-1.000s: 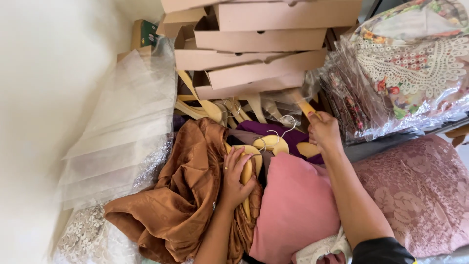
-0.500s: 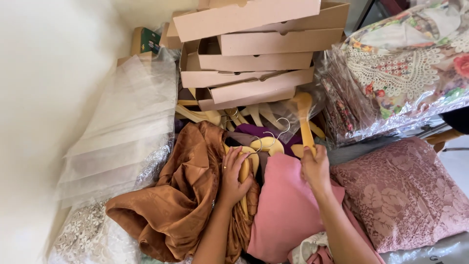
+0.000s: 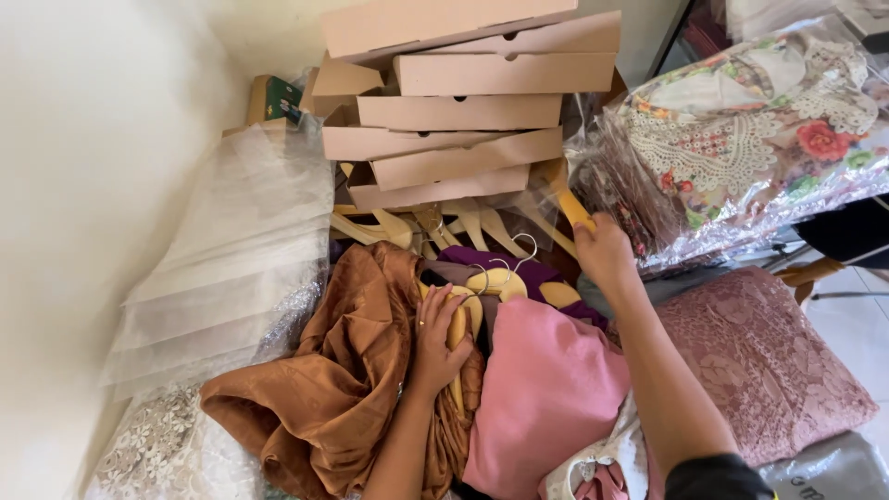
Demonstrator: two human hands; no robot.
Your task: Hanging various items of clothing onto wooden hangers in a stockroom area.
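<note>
Cream wall [image 3: 83, 185] closes off the whole left side of the head view, and a heap of goods packs the corner beside it with little open room. At the far centre a stack of flat cardboard boxes [image 3: 463, 102] leans unevenly, its lowest box resting just above a bundle of pale wooden hangers [image 3: 435, 225]. Clear plastic sheeting [image 3: 236, 241] slopes down along the wall on the left, with white lace [image 3: 148, 454] at its near edge. On the right, floral fabric in clear wrap [image 3: 741, 148] overhangs a dusty-pink lace cushion [image 3: 759, 361]; past the cushion's right edge a strip of pale floor [image 3: 861, 324] is the only open ground.

Left hand [image 3: 435, 343] lies near the centre, fingers [image 3: 443, 310] clenched around a wooden hanger [image 3: 460, 324] that rests against the brown satin garment [image 3: 343, 380]. Right hand [image 3: 602, 250] reaches farther, fingers closed on the end of a yellow wooden hanger [image 3: 567, 202] that angles up toward the boxes, hemmed between the box stack and the wrapped fabric. Between the forearms lies a pink garment [image 3: 546, 389], with purple cloth [image 3: 505, 262] and hanger hooks just beyond it.
</note>
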